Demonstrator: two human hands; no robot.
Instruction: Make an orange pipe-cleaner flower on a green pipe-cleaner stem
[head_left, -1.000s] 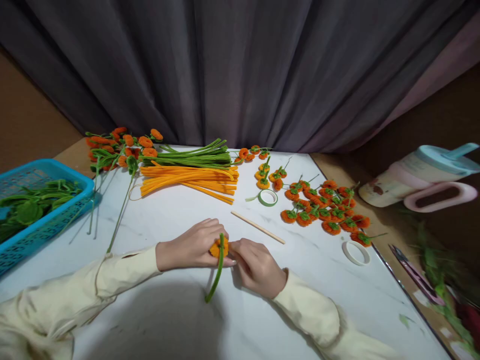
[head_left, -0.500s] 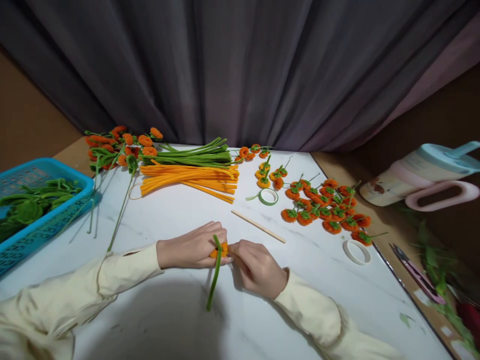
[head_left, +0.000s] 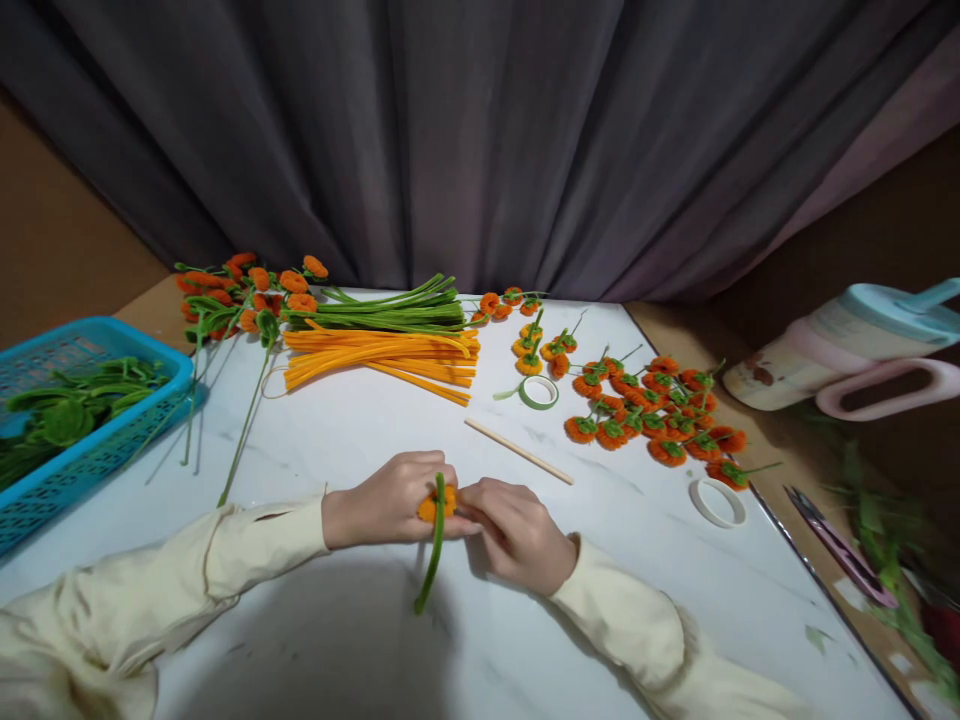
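Near the front middle of the table, my left hand (head_left: 401,500) is closed round a small orange pipe-cleaner flower (head_left: 427,509). A green pipe cleaner (head_left: 433,565) crosses the flower's face and hangs curved below it. From the right, my right hand (head_left: 525,532) pinches at the flower's right edge; its fingertips are partly hidden behind the knuckles. Just beyond the hands lies a thin wooden stick (head_left: 519,452). Further back are a bundle of orange pipe cleaners (head_left: 379,360) and a bundle of green ones (head_left: 390,317).
Several finished orange flowers (head_left: 652,410) lie at the right, others (head_left: 259,290) at the back left. A blue basket (head_left: 135,430) holds green leaves. Two tape rolls (head_left: 538,393) (head_left: 718,503), pink-handled snips (head_left: 840,545) and a tumbler (head_left: 840,340) are at the right. A dark curtain (head_left: 450,140) hangs behind.
The orange flower has turned in my fingers so more of its face shows. The green pipe cleaner's upper end has shifted slightly right. My left hand has moved slightly right.
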